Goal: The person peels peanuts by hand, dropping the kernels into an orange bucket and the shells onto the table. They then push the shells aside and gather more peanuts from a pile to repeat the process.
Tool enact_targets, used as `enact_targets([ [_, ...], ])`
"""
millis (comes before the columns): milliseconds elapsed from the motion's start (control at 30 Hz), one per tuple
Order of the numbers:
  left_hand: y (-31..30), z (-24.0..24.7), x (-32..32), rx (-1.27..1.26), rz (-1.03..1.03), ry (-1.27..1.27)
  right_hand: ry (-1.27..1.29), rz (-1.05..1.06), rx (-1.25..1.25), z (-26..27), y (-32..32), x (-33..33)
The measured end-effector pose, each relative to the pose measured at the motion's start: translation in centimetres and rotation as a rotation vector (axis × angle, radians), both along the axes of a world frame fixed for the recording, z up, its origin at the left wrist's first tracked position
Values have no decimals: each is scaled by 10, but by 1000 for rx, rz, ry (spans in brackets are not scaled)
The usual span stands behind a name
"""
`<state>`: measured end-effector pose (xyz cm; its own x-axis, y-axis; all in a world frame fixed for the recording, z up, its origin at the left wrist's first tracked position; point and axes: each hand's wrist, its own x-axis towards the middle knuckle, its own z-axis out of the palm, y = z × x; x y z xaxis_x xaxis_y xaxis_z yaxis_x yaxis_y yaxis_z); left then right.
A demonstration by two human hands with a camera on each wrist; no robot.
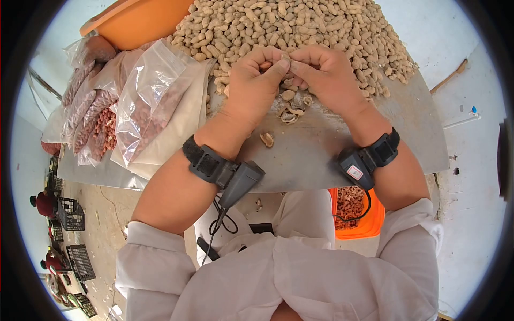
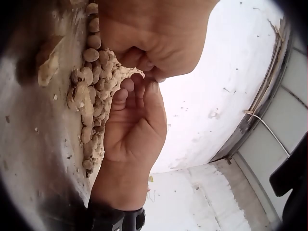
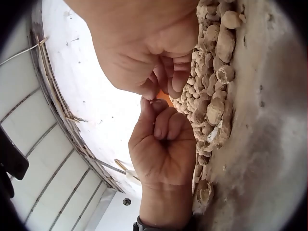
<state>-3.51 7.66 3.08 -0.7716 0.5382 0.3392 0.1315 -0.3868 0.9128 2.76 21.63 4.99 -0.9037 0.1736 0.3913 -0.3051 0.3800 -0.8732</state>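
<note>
Both hands meet fingertip to fingertip above the table, at the near edge of a large heap of unshelled peanuts (image 1: 300,27). Thumb and fingers of the left hand (image 1: 250,88) pinch a peanut (image 1: 287,58), mostly hidden by the fingertips. From the other side, the right hand (image 1: 331,80) pinches the same peanut. A reddish peanut kernel (image 1: 265,65) shows within the left hand's curled fingers. Below the hands lie broken peanut shells (image 1: 289,114), and a single shell piece (image 1: 266,139) sits nearer the person. In the right wrist view, the thumbs nearly touch.
Clear plastic bags of shelled kernels (image 1: 144,115) lie at the left of the metal table (image 1: 300,166). Behind them stands an orange basin (image 1: 142,24). Under the table's front edge, an orange container (image 1: 375,222) holds reddish bits. Black crates (image 1: 80,262) stand on the floor at far left.
</note>
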Motion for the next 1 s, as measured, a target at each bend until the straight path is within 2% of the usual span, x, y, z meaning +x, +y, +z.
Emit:
enact_targets([
  [133,2,1,4,4,30,-1,22,-128,190,-2,-2,-2],
  [333,4,0,8,48,43,-60,127,-167,267,-6,-3,-3],
  [433,3,-4,5,89,-11,-134,9,-101,19,-1,-6,1],
  [533,6,-4,5,147,-23,-197,-48,-28,-118,-2,-2,0],
  [633,4,-1,6,128,-69,-207,-57,84,-396,-11,0,-5],
  [733,4,-3,4,163,-84,-219,-44,176,-548,-15,-1,-7],
  [933,4,4,9,267,-156,-259,-36,227,-749,-19,-3,-9],
  [1000,4,2,7,197,-108,-213,-19,225,-736,-20,-4,-9],
])
